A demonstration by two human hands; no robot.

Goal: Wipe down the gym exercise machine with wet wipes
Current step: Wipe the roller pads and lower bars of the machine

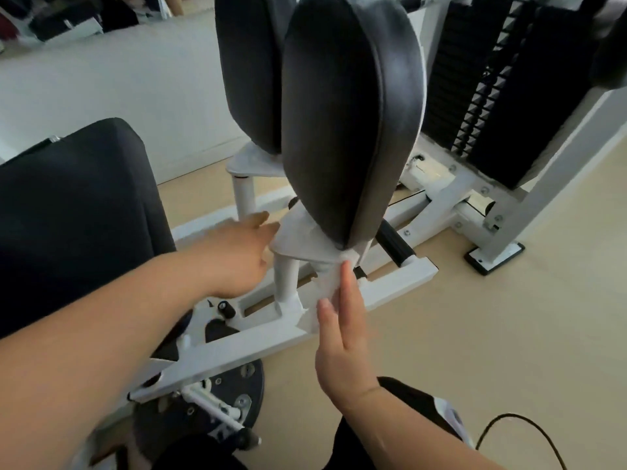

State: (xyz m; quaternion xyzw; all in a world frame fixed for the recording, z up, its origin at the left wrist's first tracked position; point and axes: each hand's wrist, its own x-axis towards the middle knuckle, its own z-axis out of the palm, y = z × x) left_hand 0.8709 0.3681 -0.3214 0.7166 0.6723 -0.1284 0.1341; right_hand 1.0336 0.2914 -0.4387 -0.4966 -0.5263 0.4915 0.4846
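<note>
Head view: right hand (342, 337), fingers straight, is pressing the wet wipe (322, 286) flat against the white bracket (298, 239) beneath the near black pad (349, 130), likely cleaning that joint. Left hand (237, 259), fingers loose and holding nothing, is hovering at the bracket's left edge, probably steadying it. No wipe packet is showing clearly.

No text, label or number is legible.

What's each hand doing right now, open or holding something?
Left hand: open, fingers at the white bracket.
Right hand: open, straight fingers pressing the wet wipe against that bracket.
</note>
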